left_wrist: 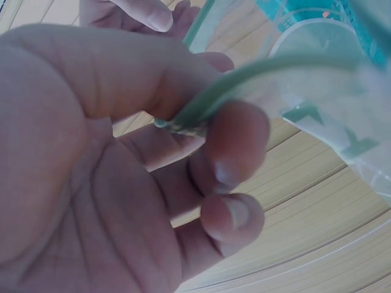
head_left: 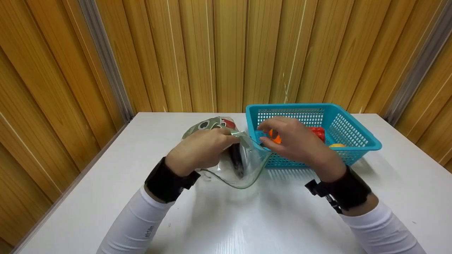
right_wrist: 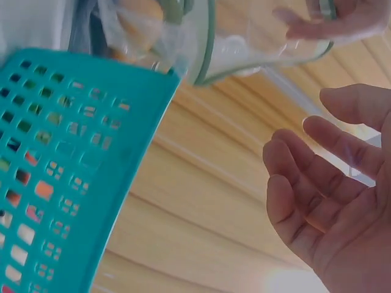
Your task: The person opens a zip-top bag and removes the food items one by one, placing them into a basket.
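My left hand (head_left: pixel 201 148) pinches the rim of a clear plastic bag (head_left: pixel 252 173) with green edging and a green printed part. The bag's mouth gapes toward me. Through the plastic shows a dark, elongated thing (head_left: pixel 236 160); its kind is unclear. In the left wrist view, the green edge runs between thumb and fingers. My right hand (head_left: pixel 295 141) hovers over the near left side of the turquoise basket (head_left: pixel 369 143), fingers loosely bent and holding nothing. The right wrist view shows that hand (right_wrist: pixel 342 189) apart from both basket and bag.
Inside the basket lie an orange thing (head_left: pixel 277 139), a bumpy red thing (head_left: pixel 318 133) and a yellow thing (head_left: pixel 337 145), partly hidden by the right hand and the rim. Basket and bag stand side by side on a white table (head_left: pixel 116 169). Wood-patterned panels (head_left: pixel 226 53) rise behind it.
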Demonstrator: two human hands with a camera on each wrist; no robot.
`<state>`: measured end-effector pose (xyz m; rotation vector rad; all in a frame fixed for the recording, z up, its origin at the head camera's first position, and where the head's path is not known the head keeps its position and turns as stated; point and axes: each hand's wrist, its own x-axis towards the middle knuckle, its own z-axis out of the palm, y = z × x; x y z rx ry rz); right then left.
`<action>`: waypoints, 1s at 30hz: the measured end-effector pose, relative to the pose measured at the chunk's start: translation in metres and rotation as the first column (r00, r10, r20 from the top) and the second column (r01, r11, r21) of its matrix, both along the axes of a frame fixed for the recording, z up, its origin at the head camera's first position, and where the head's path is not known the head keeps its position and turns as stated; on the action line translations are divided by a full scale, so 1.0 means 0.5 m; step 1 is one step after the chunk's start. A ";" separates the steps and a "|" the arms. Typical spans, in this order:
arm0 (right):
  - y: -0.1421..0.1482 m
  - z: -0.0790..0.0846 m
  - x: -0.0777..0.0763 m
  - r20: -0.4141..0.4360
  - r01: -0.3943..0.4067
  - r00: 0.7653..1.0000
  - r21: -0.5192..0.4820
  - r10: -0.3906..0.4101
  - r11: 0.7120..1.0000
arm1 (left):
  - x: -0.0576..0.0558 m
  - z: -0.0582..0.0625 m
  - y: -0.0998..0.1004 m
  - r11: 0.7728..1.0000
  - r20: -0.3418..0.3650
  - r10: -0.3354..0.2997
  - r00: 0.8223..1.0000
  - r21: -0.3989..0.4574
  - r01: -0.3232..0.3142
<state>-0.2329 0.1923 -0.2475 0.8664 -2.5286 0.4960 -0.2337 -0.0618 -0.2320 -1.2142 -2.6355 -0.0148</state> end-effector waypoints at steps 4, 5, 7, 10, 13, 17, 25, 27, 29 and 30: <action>-0.023 -0.007 0.011 -0.025 -0.054 0.998 0.039 0.055 0.998 | 0.000 0.000 -0.001 1.000 -0.005 -0.012 1.000 0.010 0.012; -0.029 -0.010 0.014 -0.029 -0.063 0.997 0.049 0.065 0.997 | 0.000 0.001 -0.002 1.000 -0.006 -0.013 1.000 0.011 0.013; -0.040 -0.016 0.017 -0.033 -0.084 0.996 0.073 0.086 0.994 | 0.000 0.002 -0.002 1.000 -0.011 -0.016 1.000 0.010 0.016; -0.054 -0.027 0.018 -0.007 -0.131 0.991 0.102 0.133 0.986 | 0.000 0.003 -0.002 1.000 -0.013 -0.012 1.000 0.008 0.012; -0.065 -0.037 0.017 0.044 -0.191 0.981 0.117 0.187 0.975 | 0.000 0.002 -0.002 1.000 -0.013 -0.006 1.000 0.007 0.006; -0.079 -0.051 0.018 0.107 -0.228 0.971 0.152 0.214 0.962 | 0.000 0.002 -0.002 1.000 -0.013 -0.007 1.000 0.010 0.007; -0.099 -0.105 -0.006 0.252 -0.188 0.961 0.295 0.114 0.937 | 0.003 -0.001 0.001 0.999 -0.034 -0.040 0.999 0.009 0.040; -0.099 -0.116 -0.014 0.253 -0.169 0.963 0.295 0.093 0.940 | 0.004 -0.002 0.001 0.999 -0.034 -0.039 0.999 0.013 0.040; -0.100 -0.127 -0.021 0.202 -0.157 0.975 0.307 0.097 0.939 | 0.007 0.000 0.001 0.999 -0.040 -0.033 0.999 0.011 0.033; -0.101 -0.132 -0.023 0.155 -0.150 0.982 0.320 0.104 0.935 | 0.008 0.000 0.001 1.000 -0.048 -0.030 0.998 0.008 0.030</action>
